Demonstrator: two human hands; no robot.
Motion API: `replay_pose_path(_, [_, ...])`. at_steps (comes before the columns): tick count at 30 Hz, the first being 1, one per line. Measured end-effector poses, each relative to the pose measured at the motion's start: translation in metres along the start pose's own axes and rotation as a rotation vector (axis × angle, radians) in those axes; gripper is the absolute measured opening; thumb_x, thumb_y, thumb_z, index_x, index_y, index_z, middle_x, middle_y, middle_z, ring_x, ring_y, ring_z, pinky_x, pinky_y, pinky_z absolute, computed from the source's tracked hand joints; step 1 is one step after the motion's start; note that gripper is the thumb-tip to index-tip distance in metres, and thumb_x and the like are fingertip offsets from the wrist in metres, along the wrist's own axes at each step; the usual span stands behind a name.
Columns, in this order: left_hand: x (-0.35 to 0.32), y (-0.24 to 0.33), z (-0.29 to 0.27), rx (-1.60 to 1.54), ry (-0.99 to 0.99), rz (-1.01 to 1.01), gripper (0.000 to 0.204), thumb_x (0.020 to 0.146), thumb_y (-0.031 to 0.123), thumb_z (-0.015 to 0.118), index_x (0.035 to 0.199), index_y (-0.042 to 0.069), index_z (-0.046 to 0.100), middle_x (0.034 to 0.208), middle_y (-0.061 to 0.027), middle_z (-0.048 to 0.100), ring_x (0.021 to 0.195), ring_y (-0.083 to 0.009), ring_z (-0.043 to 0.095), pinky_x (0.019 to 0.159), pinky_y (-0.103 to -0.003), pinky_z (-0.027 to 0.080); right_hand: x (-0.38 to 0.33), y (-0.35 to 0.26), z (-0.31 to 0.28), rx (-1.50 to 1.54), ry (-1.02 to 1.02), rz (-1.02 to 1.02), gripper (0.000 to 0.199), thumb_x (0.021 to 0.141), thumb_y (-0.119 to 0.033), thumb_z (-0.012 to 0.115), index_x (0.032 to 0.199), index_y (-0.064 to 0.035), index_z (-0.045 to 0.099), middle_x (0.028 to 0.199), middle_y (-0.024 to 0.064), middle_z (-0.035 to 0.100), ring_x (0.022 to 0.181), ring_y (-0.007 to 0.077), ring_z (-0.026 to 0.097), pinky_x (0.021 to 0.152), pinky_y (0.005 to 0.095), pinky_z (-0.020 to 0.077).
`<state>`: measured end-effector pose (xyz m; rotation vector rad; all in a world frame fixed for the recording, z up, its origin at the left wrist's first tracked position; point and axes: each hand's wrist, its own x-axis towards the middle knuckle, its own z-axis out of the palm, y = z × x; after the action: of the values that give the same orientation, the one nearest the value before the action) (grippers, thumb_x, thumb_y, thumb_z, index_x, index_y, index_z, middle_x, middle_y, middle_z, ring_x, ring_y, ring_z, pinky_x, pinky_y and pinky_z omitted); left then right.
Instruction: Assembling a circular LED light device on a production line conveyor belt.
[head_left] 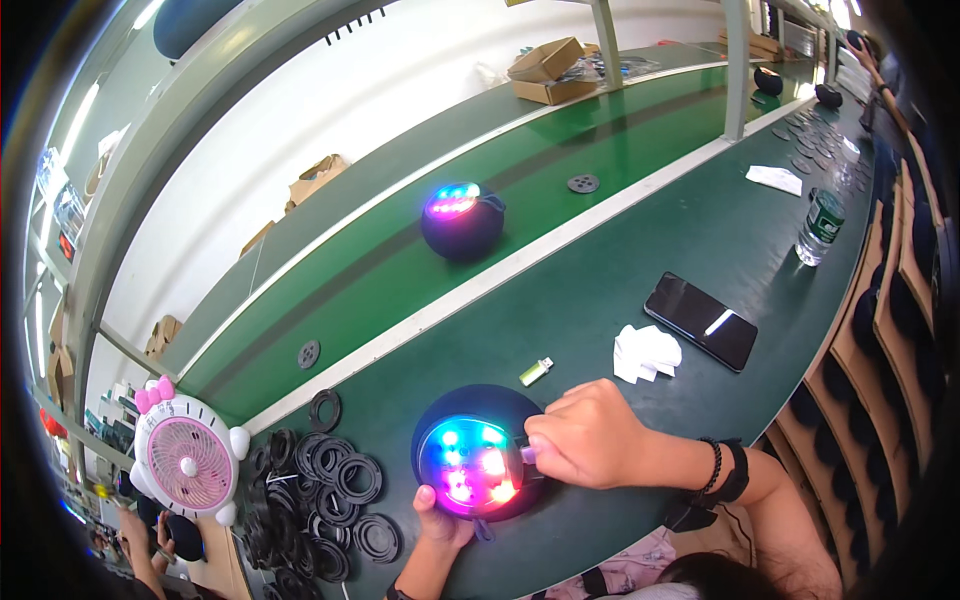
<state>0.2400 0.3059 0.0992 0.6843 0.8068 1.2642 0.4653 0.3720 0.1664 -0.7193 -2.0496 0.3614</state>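
Both hands work at the near edge of the green bench: the left hand cups the round dark speaker from below, lights glowing, while the right hand is closed on something small at its side. Holding the speaker steady and pressing straight in seems wise.

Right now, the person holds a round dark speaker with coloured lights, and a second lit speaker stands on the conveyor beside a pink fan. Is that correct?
Not quite. The head view shows the second lit speaker alone on the conveyor; the pink fan stands far off, at the left by the black rings. Both hands, left hand and right hand, hold the near speaker.
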Motion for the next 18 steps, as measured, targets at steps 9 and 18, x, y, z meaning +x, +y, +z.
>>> replay_pose_path(9, [-0.005, 0.0, -0.002, -0.12, 0.004, 0.055, 0.092, 0.066, 0.055, 0.076, 0.134, 0.004, 0.041, 0.128, -0.0132, 0.053, 0.116, -0.0279, 0.055, 0.098, -0.044, 0.047, -0.004, 0.003, 0.015, -0.003, 0.047, 0.158, 0.024, 0.086, -0.016, 0.052, 0.064, -0.007, 0.051, 0.051, 0.0092, 0.048, 0.048, 0.0309, 0.052, 0.046, 0.0413, 0.0394])
replay_pose_path(18, [-0.001, 0.0, -0.008, -0.179, 0.015, -0.019, 0.09, 0.067, 0.054, 0.073, 0.134, 0.003, 0.042, 0.127, -0.0124, 0.054, 0.116, -0.0266, 0.054, 0.098, -0.042, 0.046, 0.001, -0.003, 0.015, -0.091, 0.06, 0.065, 0.021, 0.085, -0.013, 0.051, 0.065, -0.0069, 0.051, 0.052, 0.0085, 0.046, 0.046, 0.0295, 0.048, 0.047, 0.0399, 0.0379])
